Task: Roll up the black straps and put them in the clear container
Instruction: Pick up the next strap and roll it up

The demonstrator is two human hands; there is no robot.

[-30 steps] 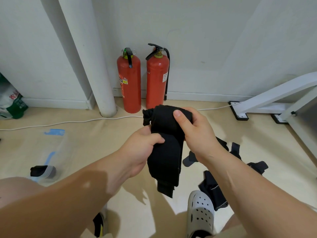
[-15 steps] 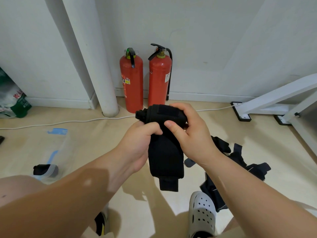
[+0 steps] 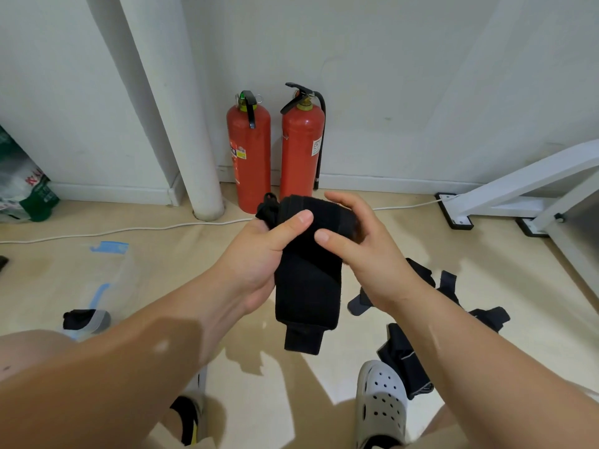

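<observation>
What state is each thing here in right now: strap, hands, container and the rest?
Strap in hands: partly rolled, end hanging loose.
Left hand: grips the strap.
Right hand: curled round its rolled top.
Clear container: on the floor, one black roll inside.
Other straps: loose, unrolled on the floor.
Fire extinguishers: upright by the wall.

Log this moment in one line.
left hand: grips black strap | right hand: grips rolled top | tail: hangs loose | clear container: on floor
</observation>
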